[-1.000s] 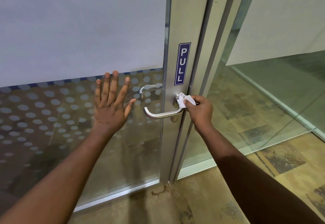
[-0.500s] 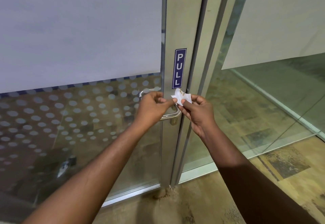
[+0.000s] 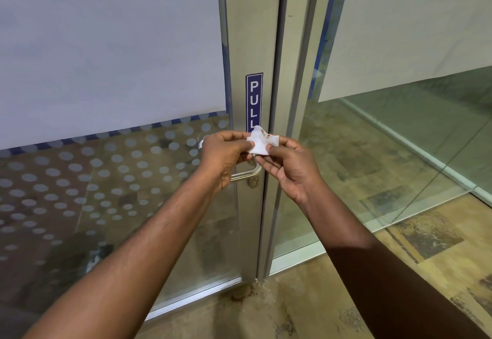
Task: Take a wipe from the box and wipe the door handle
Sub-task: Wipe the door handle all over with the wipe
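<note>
Blue PULL sign (image 3: 254, 101) on door frame (image 3: 250, 32).

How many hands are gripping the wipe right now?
2. The left hand pinches the left edge of the wipe, the right hand pinches its lower right edge, both in front of the door handle.

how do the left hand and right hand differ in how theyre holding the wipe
The left hand shows its back, knuckles up, fingers curled over the wipe; the right hand shows more of its thumb side, thumb pressed on top. The left hand covers most of the door handle; the right hand sits beside it. Both pinch the same soiled wipe.
</note>
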Motion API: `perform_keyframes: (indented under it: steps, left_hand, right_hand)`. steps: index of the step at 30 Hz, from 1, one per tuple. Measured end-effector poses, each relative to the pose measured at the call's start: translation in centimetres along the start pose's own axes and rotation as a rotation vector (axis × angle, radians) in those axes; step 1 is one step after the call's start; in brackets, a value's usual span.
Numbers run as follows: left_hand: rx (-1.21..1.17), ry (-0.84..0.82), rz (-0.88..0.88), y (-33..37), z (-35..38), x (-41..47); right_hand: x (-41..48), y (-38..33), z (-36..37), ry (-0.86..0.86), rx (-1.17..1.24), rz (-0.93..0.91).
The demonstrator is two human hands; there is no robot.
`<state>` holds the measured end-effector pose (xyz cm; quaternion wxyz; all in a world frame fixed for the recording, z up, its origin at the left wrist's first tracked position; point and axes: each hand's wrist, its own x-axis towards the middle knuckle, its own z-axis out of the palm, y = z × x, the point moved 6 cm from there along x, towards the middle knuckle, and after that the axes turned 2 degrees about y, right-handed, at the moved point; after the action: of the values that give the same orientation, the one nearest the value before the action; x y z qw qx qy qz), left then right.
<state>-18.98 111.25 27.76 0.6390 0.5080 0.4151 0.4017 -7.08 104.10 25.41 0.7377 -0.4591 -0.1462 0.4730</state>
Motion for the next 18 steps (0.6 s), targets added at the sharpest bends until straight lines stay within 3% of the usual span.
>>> perform_keyframes:
  steps: [18]
  left_hand:
    - [0.056,-0.169,-0.113,0.55,-0.72,0.07]
  right_hand:
    - [0.33,-0.59,-0.51,-0.148,-0.060,0.079]
